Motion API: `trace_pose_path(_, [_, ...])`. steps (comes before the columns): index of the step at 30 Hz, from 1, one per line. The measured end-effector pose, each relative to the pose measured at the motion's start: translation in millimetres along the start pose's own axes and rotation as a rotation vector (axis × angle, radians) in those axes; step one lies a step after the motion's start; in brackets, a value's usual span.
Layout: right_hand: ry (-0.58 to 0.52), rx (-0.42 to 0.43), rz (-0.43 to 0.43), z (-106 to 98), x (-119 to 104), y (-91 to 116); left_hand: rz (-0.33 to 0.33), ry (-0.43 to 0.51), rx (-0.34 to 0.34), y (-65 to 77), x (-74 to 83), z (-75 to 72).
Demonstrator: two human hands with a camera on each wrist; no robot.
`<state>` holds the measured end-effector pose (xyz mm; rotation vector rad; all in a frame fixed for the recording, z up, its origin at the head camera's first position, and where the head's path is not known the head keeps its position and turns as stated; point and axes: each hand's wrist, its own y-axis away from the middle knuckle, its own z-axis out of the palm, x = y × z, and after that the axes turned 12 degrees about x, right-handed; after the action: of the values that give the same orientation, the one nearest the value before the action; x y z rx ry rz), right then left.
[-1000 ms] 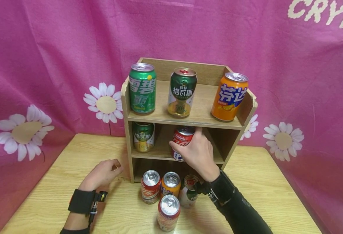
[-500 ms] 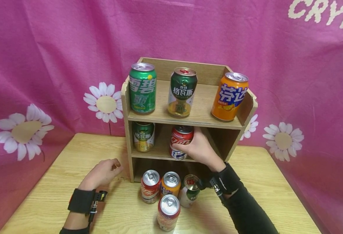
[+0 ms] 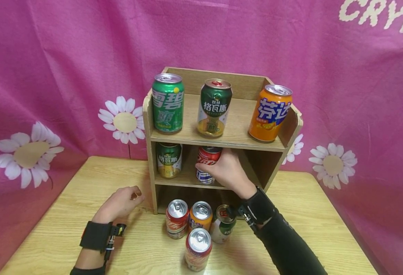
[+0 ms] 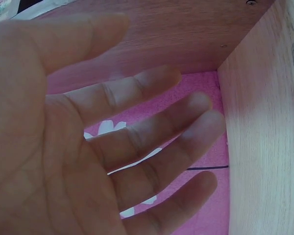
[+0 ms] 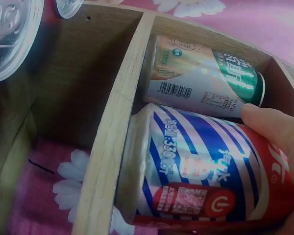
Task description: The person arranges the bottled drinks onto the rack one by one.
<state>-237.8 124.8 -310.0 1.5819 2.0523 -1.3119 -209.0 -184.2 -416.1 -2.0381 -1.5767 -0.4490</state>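
My right hand (image 3: pixel 227 170) grips a red soda can (image 3: pixel 206 157) with blue and white stripes on the middle shelf. In the right wrist view the striped can (image 5: pixel 196 166) stands just inside the shelf edge, my thumb (image 5: pixel 269 120) along its upper side. Beside it on that shelf is a green and gold can (image 3: pixel 169 162), whose barcode side shows in the right wrist view. My left hand (image 3: pixel 123 202) hovers low by the left side of the wooden shelf (image 3: pixel 218 144), holding nothing. Its fingers (image 4: pixel 152 127) are relaxed and slightly bent.
A green can (image 3: pixel 168 105), a dark green and gold can (image 3: pixel 215 109) and an orange can (image 3: pixel 271 114) stand on the top shelf. Before the bottom compartment, several cans stand on the table (image 3: pixel 139 244), including a red can (image 3: pixel 198 250) nearest me. A pink cloth hangs behind.
My right hand has moved the red striped can left and slightly deeper along the middle shelf, closer to the green and gold can. My left hand has stayed in place.
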Motion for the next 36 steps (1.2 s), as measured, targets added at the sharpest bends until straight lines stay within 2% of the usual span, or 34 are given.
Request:
trace_pose_path(9, [0.043, -0.011, -0.039, 3.8, -5.7, -4.9, 0.003, -0.006, -0.001, -0.9, -0.9, 0.7])
trace_pose_path(16, [0.005, -0.029, 0.005, 0.2, -3.6, -3.6, -0.006, -0.016, 0.004, -2.7, -3.1, 1.5])
trace_pose_path(26, [-0.011, -0.066, -0.017, 2.1, 0.7, -4.2, -0.013, -0.023, -0.007, -2.8, -3.7, 1.1])
trace_pose_path(36, [-0.09, -0.185, 0.006, 0.6, 5.5, -10.5, -0.012, -0.017, -0.007, -0.5, -4.0, 1.4])
